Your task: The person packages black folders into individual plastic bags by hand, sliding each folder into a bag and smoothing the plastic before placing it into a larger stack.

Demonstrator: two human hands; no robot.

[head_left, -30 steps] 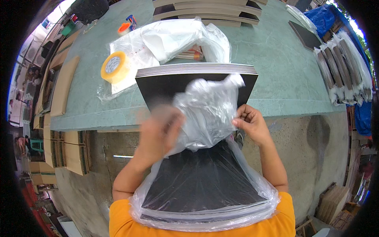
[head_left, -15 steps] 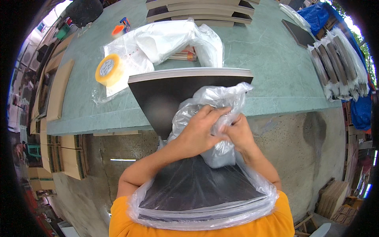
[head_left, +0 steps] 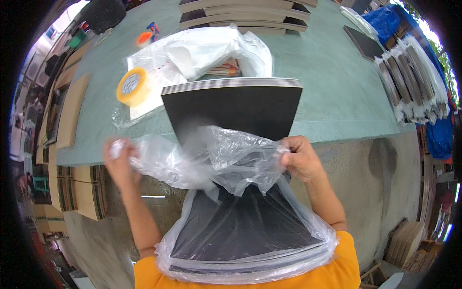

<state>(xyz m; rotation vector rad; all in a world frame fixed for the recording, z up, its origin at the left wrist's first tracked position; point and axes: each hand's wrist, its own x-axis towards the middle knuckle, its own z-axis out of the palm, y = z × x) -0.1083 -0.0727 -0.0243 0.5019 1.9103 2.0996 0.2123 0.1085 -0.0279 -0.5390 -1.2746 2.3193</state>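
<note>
A stack of black boards (head_left: 233,108) with pale layered edges reaches from my body to the table's front edge. The nearer end is inside a clear plastic bag (head_left: 245,226); the far end stays bare. The bag's crumpled mouth stretches between my hands across the middle of the stack. My left hand (head_left: 122,161), smeared by motion, grips a bunch of the plastic left of the stack. On the right, my right hand (head_left: 303,156) pinches the other side of the mouth between thumb and fingers.
On the green table (head_left: 332,86) lie a roll of clear yellowish tape (head_left: 132,86), white plastic bags (head_left: 202,48) and an orange-and-blue tape dispenser (head_left: 147,36). Stacked boards (head_left: 245,17) stand at the back. Wrapped boards (head_left: 411,79) sit at the right, cardboard (head_left: 72,111) at the left.
My hands, close together over the bunched plastic before, have moved apart, the left one far to the left. The bag's mouth is spread wide, and the boards' far end shows more fully.
</note>
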